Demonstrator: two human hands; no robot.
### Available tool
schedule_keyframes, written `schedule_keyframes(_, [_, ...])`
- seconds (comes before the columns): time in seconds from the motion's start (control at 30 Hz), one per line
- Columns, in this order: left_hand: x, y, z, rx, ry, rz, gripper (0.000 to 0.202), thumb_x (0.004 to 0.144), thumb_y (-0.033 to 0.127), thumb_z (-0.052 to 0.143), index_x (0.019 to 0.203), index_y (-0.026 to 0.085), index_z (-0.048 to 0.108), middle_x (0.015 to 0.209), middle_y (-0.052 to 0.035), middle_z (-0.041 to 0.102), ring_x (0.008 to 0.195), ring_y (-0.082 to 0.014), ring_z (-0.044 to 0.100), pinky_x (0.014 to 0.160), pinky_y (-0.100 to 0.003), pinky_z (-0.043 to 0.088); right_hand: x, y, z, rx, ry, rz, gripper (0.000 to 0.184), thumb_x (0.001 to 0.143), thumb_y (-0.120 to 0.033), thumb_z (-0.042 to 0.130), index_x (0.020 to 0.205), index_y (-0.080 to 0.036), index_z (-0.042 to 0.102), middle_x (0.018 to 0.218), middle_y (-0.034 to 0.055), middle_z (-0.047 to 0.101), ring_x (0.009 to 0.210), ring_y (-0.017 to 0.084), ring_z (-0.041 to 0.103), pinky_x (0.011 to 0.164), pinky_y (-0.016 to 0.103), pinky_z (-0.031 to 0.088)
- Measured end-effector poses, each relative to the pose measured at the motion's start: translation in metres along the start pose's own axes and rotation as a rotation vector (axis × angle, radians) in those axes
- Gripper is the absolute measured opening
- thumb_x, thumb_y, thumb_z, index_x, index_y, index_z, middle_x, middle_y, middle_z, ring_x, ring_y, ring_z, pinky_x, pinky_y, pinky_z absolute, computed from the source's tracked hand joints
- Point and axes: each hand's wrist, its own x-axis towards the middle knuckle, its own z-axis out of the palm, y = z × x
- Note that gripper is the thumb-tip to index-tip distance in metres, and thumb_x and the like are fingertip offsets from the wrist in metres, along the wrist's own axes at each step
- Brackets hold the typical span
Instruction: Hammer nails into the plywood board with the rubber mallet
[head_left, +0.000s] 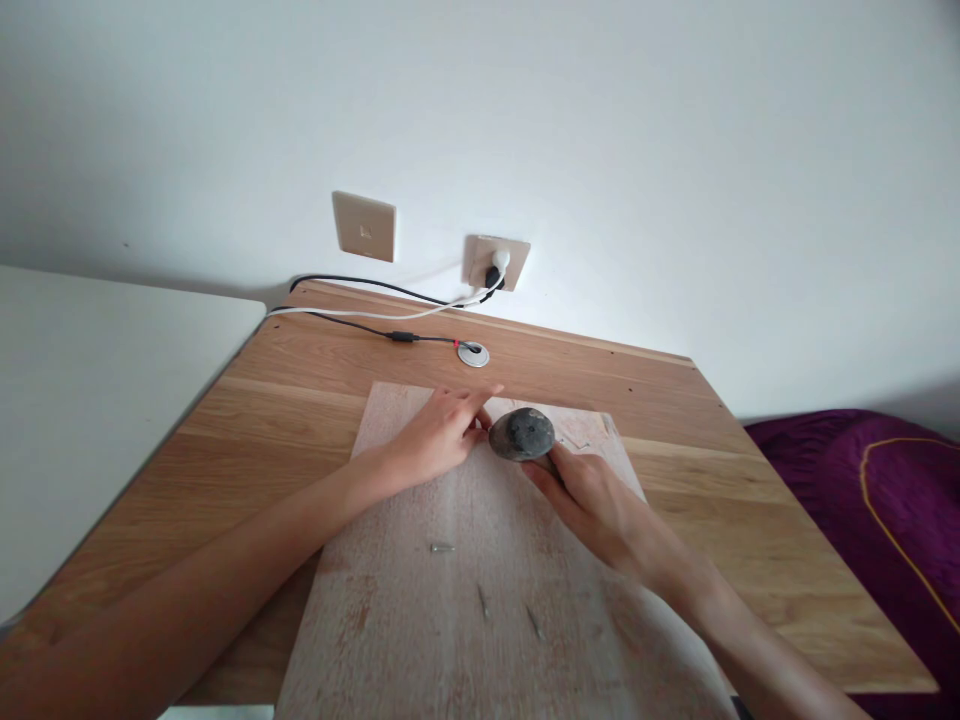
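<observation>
My right hand (589, 490) is wrapped round the handle of a hammer (522, 434), whose dark grey, worn round head faces up toward me over the far part of a pale wooden board (405, 620). Just left of the head, my left hand (450, 425) has thumb and fingertips drawn together low over the board, index finger stretched out. Whatever is pinched there is hidden behind the hammer head. Loose on the board lie a nail (442, 548), a second nail (483, 600) and a third nail (535, 622). More nails (576, 443) lie beyond my right hand.
Under the board is a wooden tabletop (697, 500) against a white wall. Black and white cables (360, 313) run along its back to a wall socket (480, 262), near a round cable grommet (473, 355). A white surface (112, 400) adjoins at left; purple fabric (840, 480) lies right.
</observation>
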Motion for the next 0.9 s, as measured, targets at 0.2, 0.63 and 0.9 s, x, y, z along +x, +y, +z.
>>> schedule_keyframes(0.2, [0.001, 0.002, -0.001, -0.003, -0.012, -0.014, 0.063, 0.089, 0.002, 0.069, 0.147, 0.021, 0.056, 0.098, -0.0031, 0.082, 0.096, -0.0226, 0.077, 0.096, -0.040, 0.054, 0.001, 0.000, 0.002, 0.030, -0.003, 0.000, 0.020, 0.112, -0.036, 0.040, 0.105, -0.026, 0.055, 0.088, 0.0059, 0.077, 0.080, 0.027, 0.075, 0.067, 0.035, 0.047])
schedule_keyframes(0.63, [0.000, 0.003, -0.002, -0.059, -0.009, -0.045, 0.069, 0.087, 0.004, 0.071, 0.150, 0.023, 0.053, 0.099, -0.0019, 0.080, 0.097, -0.0216, 0.075, 0.099, -0.040, 0.055, -0.045, 0.009, 0.007, 0.167, -0.080, 0.142, 0.030, 0.114, -0.046, 0.038, 0.096, -0.026, 0.051, 0.085, 0.0026, 0.073, 0.079, 0.025, 0.070, 0.072, 0.034, 0.044])
schedule_keyframes(0.9, [-0.012, 0.030, -0.050, -0.070, -0.099, -0.084, 0.027, 0.089, 0.022, 0.076, 0.113, 0.021, 0.064, 0.105, -0.0026, 0.072, 0.099, -0.0207, 0.068, 0.093, -0.034, 0.051, -0.042, 0.006, 0.009, 0.191, -0.055, 0.131, 0.027, 0.113, -0.045, 0.037, 0.099, -0.026, 0.052, 0.084, 0.0041, 0.074, 0.077, 0.027, 0.071, 0.069, 0.035, 0.043])
